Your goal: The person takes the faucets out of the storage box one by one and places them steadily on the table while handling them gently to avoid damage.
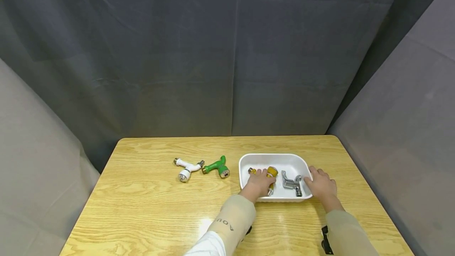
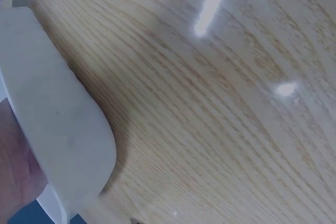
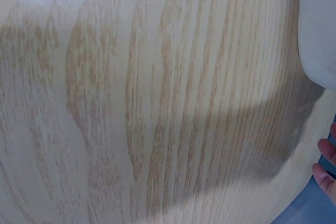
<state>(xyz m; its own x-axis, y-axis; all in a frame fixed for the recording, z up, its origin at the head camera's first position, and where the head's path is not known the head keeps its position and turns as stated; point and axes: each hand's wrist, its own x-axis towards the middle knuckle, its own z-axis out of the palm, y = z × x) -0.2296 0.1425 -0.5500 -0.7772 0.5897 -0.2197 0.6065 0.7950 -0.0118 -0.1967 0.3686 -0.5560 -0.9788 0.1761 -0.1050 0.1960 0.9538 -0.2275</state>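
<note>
A white plastic tray (image 1: 275, 199) stands on the right part of the table. My left hand (image 1: 259, 185) reaches over its front wall and grips a yellow faucet (image 1: 272, 171) inside it, hiding the faucet's middle. To the right in the tray lies a chrome faucet (image 1: 291, 183). My right hand (image 1: 322, 185) is at the tray's right rim, its thumb by the edge and its fingers loosely spread outside. In the left wrist view, part of the left hand (image 2: 18, 166) shows behind the tray wall (image 2: 58, 108). Fingertips (image 3: 326, 150) of the right hand show in the right wrist view.
Left of the tray, a green faucet (image 1: 217, 166) and a white faucet (image 1: 189, 168) lie close together on the wooden table (image 1: 156, 208). A dark grey curtain (image 1: 177, 70) hangs behind the table, with paler cloth at both sides.
</note>
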